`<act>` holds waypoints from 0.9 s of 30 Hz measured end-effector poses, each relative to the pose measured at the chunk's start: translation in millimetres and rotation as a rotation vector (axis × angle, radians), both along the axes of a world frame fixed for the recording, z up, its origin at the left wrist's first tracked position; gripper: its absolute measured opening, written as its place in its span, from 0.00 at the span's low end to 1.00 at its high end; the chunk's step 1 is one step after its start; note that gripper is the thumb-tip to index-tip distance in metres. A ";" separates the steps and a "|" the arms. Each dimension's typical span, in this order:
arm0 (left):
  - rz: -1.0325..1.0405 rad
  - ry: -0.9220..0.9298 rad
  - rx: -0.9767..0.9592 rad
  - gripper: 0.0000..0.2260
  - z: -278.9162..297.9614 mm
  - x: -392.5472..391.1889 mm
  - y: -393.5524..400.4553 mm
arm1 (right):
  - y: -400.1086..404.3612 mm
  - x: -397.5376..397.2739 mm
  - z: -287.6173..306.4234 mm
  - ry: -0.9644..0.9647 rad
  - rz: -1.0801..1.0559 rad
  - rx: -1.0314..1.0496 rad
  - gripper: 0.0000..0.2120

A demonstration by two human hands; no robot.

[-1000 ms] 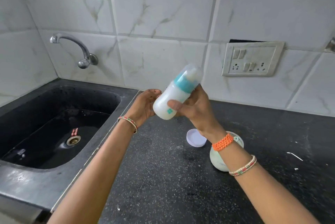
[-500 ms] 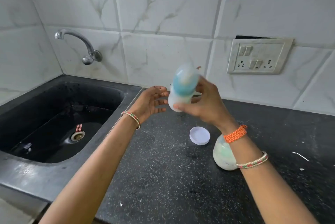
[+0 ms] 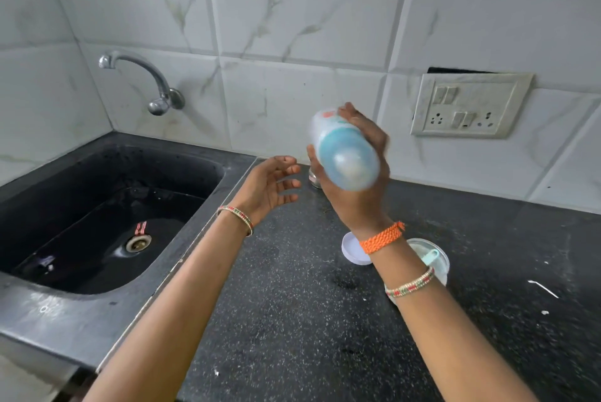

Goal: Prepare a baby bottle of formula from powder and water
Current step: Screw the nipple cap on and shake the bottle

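Observation:
My right hand [image 3: 357, 193] grips the baby bottle [image 3: 341, 151] in the air above the black counter. The bottle is blurred, tipped with its teal collar and clear cap pointing toward me, and white milk shows inside. Just left of it my left hand [image 3: 271, 185] hovers with fingers spread and nothing in it. Under my right wrist stands an uncovered formula container [image 3: 435, 258] with a teal scoop [image 3: 430, 257] in it, and its white lid [image 3: 353, 250] lies flat beside it.
A black sink [image 3: 81, 310] with a wall tap [image 3: 143, 76] fills the left. A small glass jar [image 3: 313, 178] stands at the wall behind the hands. A switch-and-socket plate [image 3: 468, 105] is on the tiled wall. The black counter [image 3: 309, 320] carries white specks.
The bottle has swung from upright-tilted to cap pointing toward me, blurred by motion. My left hand came off the bottle's base and now hangs open beside it.

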State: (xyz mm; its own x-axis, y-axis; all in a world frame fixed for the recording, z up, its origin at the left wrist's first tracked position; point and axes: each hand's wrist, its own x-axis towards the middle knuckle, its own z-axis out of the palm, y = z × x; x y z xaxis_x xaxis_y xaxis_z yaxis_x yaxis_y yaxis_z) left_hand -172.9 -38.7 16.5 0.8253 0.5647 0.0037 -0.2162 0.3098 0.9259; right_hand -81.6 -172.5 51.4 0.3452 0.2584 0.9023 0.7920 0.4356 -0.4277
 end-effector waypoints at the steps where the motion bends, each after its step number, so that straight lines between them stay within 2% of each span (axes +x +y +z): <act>1: -0.002 0.006 0.017 0.08 0.1 -1.2 -1.2 | 2.4 0.2 1.0 -0.028 -0.031 -0.119 0.32; 2: 0.004 0.016 0.036 0.10 -0.8 -2.0 -1.6 | 4.0 0.6 -0.8 -0.079 -0.075 -0.216 0.32; 4: 0.024 0.016 0.055 0.11 -1.7 -2.6 -0.8 | 6.2 -0.9 -6.9 -0.050 -0.079 -0.233 0.34; 5: 0.033 0.017 0.056 0.11 -0.2 -3.8 -0.5 | 7.6 -4.0 -5.2 0.012 -0.054 -0.231 0.37; 7: 0.041 0.033 0.050 0.16 -0.3 -4.9 1.8 | 14.6 -3.2 -4.3 0.193 0.092 -0.313 0.51; 9: 0.033 0.068 0.058 0.19 -0.7 -5.7 1.3 | 18.3 3.9 -11.1 0.357 0.254 -0.415 0.58; 12: 0.045 0.078 0.029 0.16 -3.5 -5.8 2.9 | 15.9 4.2 -15.7 0.580 0.433 -0.413 0.55; 14: 0.057 0.086 0.011 0.16 -6.6 -7.4 2.4 | 14.7 3.0 -11.3 0.721 0.492 -0.275 0.49; 16: 0.081 0.074 -0.022 0.10 -7.6 -8.7 1.0 | 13.1 1.0 -10.9 0.878 0.547 -0.125 0.44; 17: 0.093 0.075 -0.043 0.09 -7.8 -9.1 0.8 | 12.5 -1.3 -12.0 0.922 0.596 -0.141 0.44; 19: 0.068 0.090 -0.079 0.09 -7.2 -9.0 0.0 | 8.2 -10.4 -13.6 0.812 0.679 -0.354 0.49; 20: 0.056 0.092 -0.088 0.10 -8.1 -9.2 0.6 | 6.1 -13.5 -12.5 0.747 0.663 -0.387 0.50; 21: 0.065 0.089 -0.086 0.09 -7.9 -9.9 1.5 | 8.0 -11.2 -10.4 0.748 0.632 -0.309 0.50; 24: 0.138 0.043 -0.097 0.05 -9.3 -16.2 8.2 | 13.2 5.3 4.5 0.976 0.534 0.117 0.42; 25: 0.141 0.032 -0.111 0.05 -10.6 -17.8 8.7 | 14.0 8.4 7.7 0.967 0.534 0.114 0.41; 27: 0.133 0.048 -0.110 0.05 -13.1 -19.3 8.6 | 10.1 7.8 9.9 0.775 0.551 -0.157 0.44</act>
State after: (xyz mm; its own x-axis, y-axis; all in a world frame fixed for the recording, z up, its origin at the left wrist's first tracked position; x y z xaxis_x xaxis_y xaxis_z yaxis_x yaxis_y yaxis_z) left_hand -192.2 -30.0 3.4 0.7409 0.6638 -0.1015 -0.2188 0.3815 0.8981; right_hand -73.8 -162.4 61.3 0.6253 0.6603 0.4160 -0.0334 0.5552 -0.8310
